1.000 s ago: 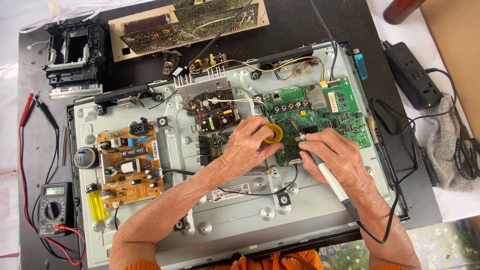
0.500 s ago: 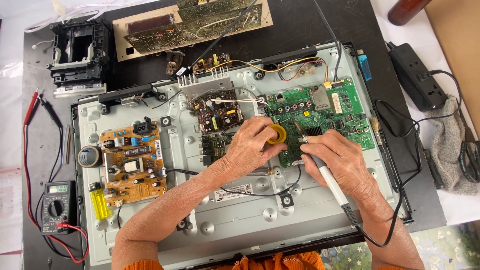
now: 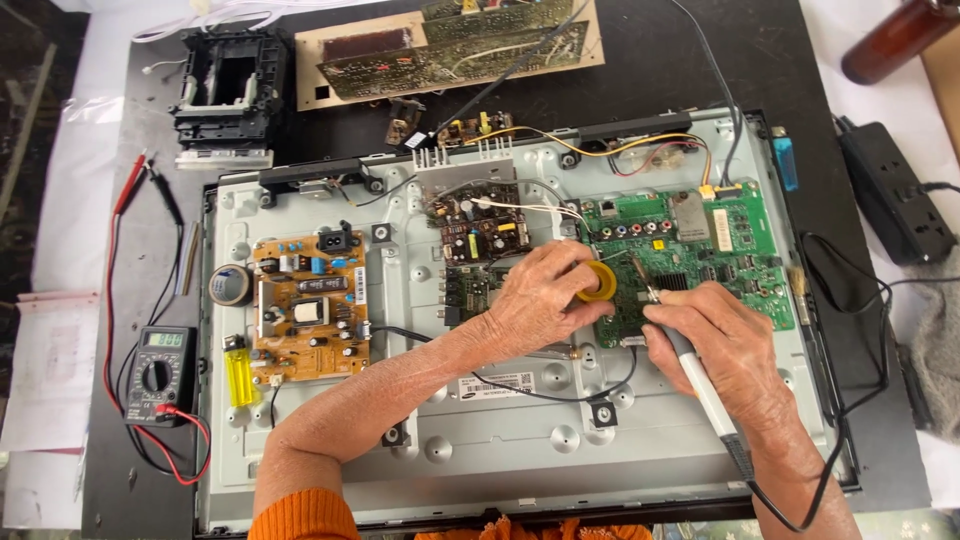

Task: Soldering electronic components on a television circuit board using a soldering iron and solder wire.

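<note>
Iron [image 3: 700, 385] in right hand [image 3: 725, 345], fingers closed pen-style round handle, tip just past fingertips on green board [image 3: 740, 265]. Left hand [image 3: 540, 300] pinches yellow spool [image 3: 600, 282]. Iron looks light, stiff; grip handle only. Board likely fragile.

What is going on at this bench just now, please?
A person is working on the open back of a flat-screen set. The left hand holds a yellow spool over the green board. The right hand holds a soldering iron, tip on that board. A multimeter lies at the left.

Black worktop [image 3: 690, 70], even daylight
</note>
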